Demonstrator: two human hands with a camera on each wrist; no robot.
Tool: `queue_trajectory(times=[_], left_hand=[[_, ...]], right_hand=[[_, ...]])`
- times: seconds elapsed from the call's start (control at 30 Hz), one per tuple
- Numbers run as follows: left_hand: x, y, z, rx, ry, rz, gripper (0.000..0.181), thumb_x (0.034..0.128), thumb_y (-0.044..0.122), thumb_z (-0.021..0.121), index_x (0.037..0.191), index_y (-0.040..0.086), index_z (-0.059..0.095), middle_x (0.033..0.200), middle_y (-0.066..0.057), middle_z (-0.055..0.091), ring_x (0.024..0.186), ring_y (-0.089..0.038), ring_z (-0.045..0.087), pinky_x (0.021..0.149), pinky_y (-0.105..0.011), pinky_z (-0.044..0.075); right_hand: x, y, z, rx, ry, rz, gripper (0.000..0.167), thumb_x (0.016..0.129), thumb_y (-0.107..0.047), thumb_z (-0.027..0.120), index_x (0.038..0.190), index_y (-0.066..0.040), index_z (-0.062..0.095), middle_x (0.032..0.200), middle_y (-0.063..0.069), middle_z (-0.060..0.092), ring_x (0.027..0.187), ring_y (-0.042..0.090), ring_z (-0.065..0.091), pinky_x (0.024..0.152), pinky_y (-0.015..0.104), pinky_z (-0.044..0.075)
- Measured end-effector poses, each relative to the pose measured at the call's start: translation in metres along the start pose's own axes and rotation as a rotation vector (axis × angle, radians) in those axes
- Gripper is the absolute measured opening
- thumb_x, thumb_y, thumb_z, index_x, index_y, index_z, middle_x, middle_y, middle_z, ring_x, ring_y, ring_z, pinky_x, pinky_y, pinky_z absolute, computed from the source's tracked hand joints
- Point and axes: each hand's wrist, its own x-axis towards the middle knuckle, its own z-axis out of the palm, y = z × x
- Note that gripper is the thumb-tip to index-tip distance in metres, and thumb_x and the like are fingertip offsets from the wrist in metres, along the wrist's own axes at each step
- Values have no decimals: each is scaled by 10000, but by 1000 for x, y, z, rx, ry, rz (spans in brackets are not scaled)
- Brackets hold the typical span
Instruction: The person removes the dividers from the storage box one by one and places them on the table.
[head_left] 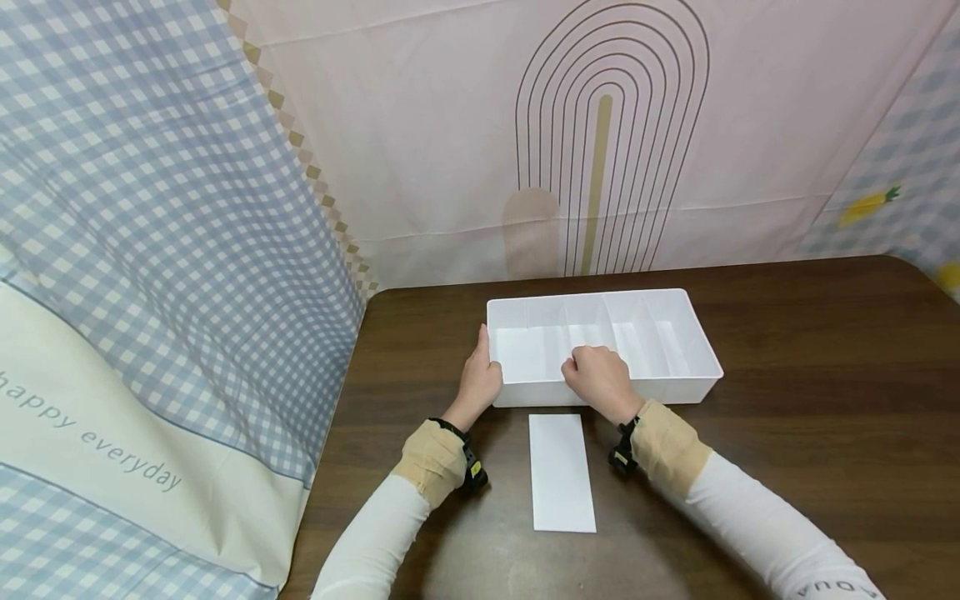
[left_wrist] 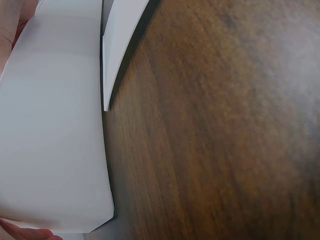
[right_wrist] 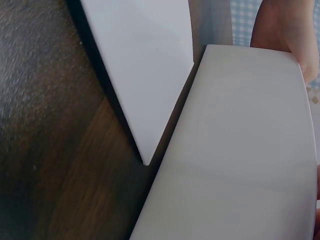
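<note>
A long white storage box (head_left: 525, 395) with crosswise dividers stands on the table. At its left end, my left hand (head_left: 480, 382) holds the front corner, one finger lying along the end wall and the thumb at the rim. My right hand (head_left: 600, 382) reaches over the front wall with curled fingers and seems to pinch a white divider (head_left: 555, 340) inside; its fingertips are mostly hidden. Between my forearms lies a flat white rectangular panel (head_left: 561, 475), close to the box's front wall (right_wrist: 240, 135). The panel (right_wrist: 145, 75) also shows in the right wrist view.
The dark wooden table (head_left: 810, 400) extends on both sides of the box. Behind it hangs a pale cloth with an arch pattern (head_left: 450, 150). A blue checked curtain (head_left: 187, 208) borders the left edge.
</note>
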Motion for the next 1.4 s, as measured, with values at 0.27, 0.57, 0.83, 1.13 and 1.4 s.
queue_trajectory(times=[0.27,0.57,0.83,1.13,1.4], left_hand=[[-1,0,0,3,-4,0,655,839,31,276,1434,109,14,1482,-50,133,1333,-175,187,1064,-357,233],[-1,1,-1,3,0,4,652,839,30,275,1433,104,19,1481,-56,136,1333,-182,188,1064,-361,232],[-2,1,-1,6,6,1,654,835,29,278,1434,109,29,1479,-55,147,1331,-180,193,1063,-357,235],[-1,2,-1,5,3,-1,658,834,25,280,1434,112,25,1479,-53,145,1332,-178,193,1064,-355,235],[-2,2,-1,8,5,4,658,833,20,278,1434,109,27,1477,-65,153,1330,-192,199,1062,-362,238]], right_hand=[[0,0,0,6,26,-9,358,801,-104,460,474,-152,321,432,-25,293,408,121,275,387,233,218],[0,1,1,11,44,-25,365,795,-94,466,474,-157,305,431,-34,271,409,111,252,386,222,202],[0,1,1,14,64,-29,369,788,-93,476,475,-161,292,429,-39,264,408,110,246,388,222,196],[1,2,1,26,63,-30,376,792,-94,478,479,-159,279,427,-43,242,411,107,220,398,221,184],[2,2,0,36,72,-36,379,790,-94,483,483,-157,270,432,-48,225,418,107,216,398,222,183]])
